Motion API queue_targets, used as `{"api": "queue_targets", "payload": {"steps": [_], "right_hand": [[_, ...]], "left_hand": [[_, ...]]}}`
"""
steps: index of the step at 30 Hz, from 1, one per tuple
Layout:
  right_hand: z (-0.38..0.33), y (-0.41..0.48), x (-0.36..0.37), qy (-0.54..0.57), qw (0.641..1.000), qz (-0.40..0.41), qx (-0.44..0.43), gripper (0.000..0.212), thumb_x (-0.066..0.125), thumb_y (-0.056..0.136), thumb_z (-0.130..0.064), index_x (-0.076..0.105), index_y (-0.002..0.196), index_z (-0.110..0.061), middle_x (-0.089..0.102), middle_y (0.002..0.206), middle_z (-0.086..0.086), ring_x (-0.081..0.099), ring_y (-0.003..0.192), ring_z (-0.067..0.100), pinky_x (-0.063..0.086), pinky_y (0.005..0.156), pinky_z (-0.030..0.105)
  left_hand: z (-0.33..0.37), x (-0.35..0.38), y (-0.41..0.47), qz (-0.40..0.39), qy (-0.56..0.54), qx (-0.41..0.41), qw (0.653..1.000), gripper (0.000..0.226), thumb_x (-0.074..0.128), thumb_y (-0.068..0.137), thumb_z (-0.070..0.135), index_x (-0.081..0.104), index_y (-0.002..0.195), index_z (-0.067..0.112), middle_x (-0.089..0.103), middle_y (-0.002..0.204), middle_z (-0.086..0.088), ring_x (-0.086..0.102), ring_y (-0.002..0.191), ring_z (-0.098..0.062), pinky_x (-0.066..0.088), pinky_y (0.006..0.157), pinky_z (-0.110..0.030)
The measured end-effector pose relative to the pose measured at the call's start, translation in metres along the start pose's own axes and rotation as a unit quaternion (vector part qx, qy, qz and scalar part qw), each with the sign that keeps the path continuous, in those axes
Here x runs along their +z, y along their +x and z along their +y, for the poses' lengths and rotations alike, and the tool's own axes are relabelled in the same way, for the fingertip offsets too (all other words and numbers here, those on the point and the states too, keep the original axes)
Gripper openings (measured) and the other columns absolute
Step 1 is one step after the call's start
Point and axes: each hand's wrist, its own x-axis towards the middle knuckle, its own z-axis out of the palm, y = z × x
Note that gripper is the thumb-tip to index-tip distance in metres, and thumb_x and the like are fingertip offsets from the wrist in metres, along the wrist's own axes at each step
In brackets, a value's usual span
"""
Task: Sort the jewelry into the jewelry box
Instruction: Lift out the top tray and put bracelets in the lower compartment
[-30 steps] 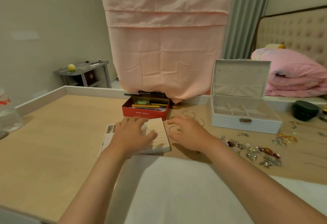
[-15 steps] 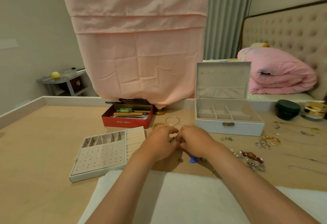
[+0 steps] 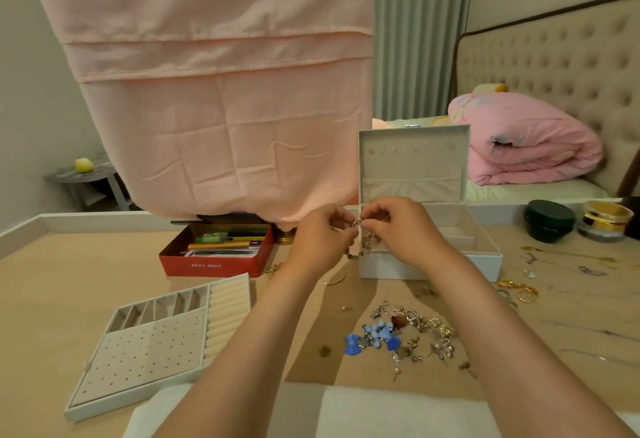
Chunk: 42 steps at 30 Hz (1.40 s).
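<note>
Two hands, left hand [image 3: 320, 238] and right hand [image 3: 398, 229], pinch a beaded bracelet [image 3: 358, 243] before an open white jewelry box [image 3: 429, 264]; loose jewelry [image 3: 405, 332] lies nearby.

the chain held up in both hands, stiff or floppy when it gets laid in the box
Likely floppy: the chain sags in a loop below where the left hand and right hand pinch it. Probably light, since two pinches alone hold it up. It may well tangle if dropped onto the jewelry pile.
</note>
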Motion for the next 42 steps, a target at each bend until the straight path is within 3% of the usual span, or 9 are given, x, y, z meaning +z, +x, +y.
{"api": "queue_targets", "payload": {"steps": [4,7,14,22,25,30,34,38,42], "right_hand": [[0.024,0.012,-0.010,-0.025,0.997,0.064,0.024,0.012,0.078,0.085,-0.014,0.073,0.091,-0.022,0.068,0.078,-0.008,0.064,0.068,0.009,0.048,0.061,0.023],[0.036,0.015,-0.014,-0.141,0.987,0.074,0.033,0.009,0.078,0.086,-0.030,0.073,0.093,-0.029,0.069,0.085,-0.012,0.063,0.080,0.011,0.050,0.073,0.028],[0.055,0.020,-0.012,-0.247,0.966,-0.019,0.077,0.002,0.076,0.084,-0.036,0.077,0.086,-0.035,0.073,0.089,-0.013,0.066,0.091,0.013,0.045,0.071,0.026],[0.053,0.017,-0.018,-0.282,0.955,-0.072,0.062,0.016,0.063,0.096,-0.037,0.077,0.104,-0.036,0.074,0.104,-0.010,0.065,0.100,0.017,0.050,0.081,0.030],[0.044,0.015,-0.019,-0.306,0.951,-0.032,0.033,0.021,0.059,0.097,-0.033,0.075,0.110,-0.036,0.073,0.111,-0.012,0.063,0.110,0.017,0.049,0.086,0.030],[0.007,0.008,0.004,-0.312,0.946,-0.040,-0.076,0.025,0.055,0.099,-0.037,0.071,0.119,-0.039,0.070,0.119,-0.016,0.058,0.115,0.012,0.045,0.089,0.032],[-0.004,-0.001,0.038,-0.400,0.895,-0.099,-0.173,0.025,0.056,0.098,-0.040,0.070,0.119,-0.040,0.065,0.124,-0.011,0.047,0.117,0.017,0.035,0.098,0.038],[0.005,-0.008,0.056,-0.483,0.841,-0.149,-0.191,0.024,0.056,0.099,-0.039,0.070,0.119,-0.042,0.056,0.139,-0.006,0.038,0.130,0.022,0.019,0.112,0.048],[0.008,-0.008,0.065,-0.507,0.821,-0.174,-0.197,0.022,0.058,0.099,-0.040,0.071,0.116,-0.042,0.053,0.144,-0.005,0.034,0.136,0.024,0.004,0.118,0.058]], "left_hand": [[0.003,0.024,0.026,-0.018,0.058,0.030,0.998,0.010,0.074,0.083,0.012,0.068,0.085,0.019,0.069,0.077,0.003,0.062,0.063,-0.010,0.056,0.066,-0.029],[0.004,0.035,0.040,-0.026,0.122,0.052,0.991,0.008,0.074,0.084,0.015,0.070,0.089,0.020,0.067,0.080,0.007,0.059,0.072,-0.006,0.043,0.063,-0.015],[-0.011,0.048,0.050,-0.128,0.276,0.077,0.950,0.014,0.069,0.086,0.021,0.076,0.098,0.023,0.075,0.098,0.005,0.066,0.091,-0.014,0.056,0.082,-0.035],[-0.019,0.032,0.032,-0.081,0.204,0.093,0.971,0.026,0.061,0.094,0.035,0.068,0.119,0.027,0.066,0.116,0.014,0.061,0.089,-0.005,0.052,0.083,-0.030],[-0.028,0.011,0.022,-0.069,0.202,0.062,0.975,0.023,0.063,0.094,0.029,0.067,0.116,0.029,0.065,0.112,0.013,0.060,0.090,-0.006,0.052,0.085,-0.031],[-0.036,-0.019,0.006,-0.185,0.324,-0.049,0.927,0.024,0.067,0.091,0.035,0.071,0.114,0.030,0.064,0.122,0.009,0.060,0.103,-0.012,0.051,0.091,-0.029],[-0.049,-0.016,0.002,-0.171,0.371,-0.053,0.911,0.024,0.068,0.089,0.040,0.071,0.113,0.038,0.053,0.128,0.005,0.054,0.113,-0.018,0.048,0.100,-0.038],[-0.062,-0.016,0.001,-0.168,0.382,-0.030,0.908,0.018,0.073,0.084,0.043,0.076,0.101,0.040,0.058,0.115,0.007,0.054,0.103,-0.015,0.051,0.096,-0.037],[-0.069,-0.016,0.001,-0.156,0.390,0.000,0.908,0.018,0.070,0.086,0.046,0.076,0.100,0.038,0.060,0.112,0.006,0.054,0.100,-0.017,0.051,0.092,-0.037]]}}
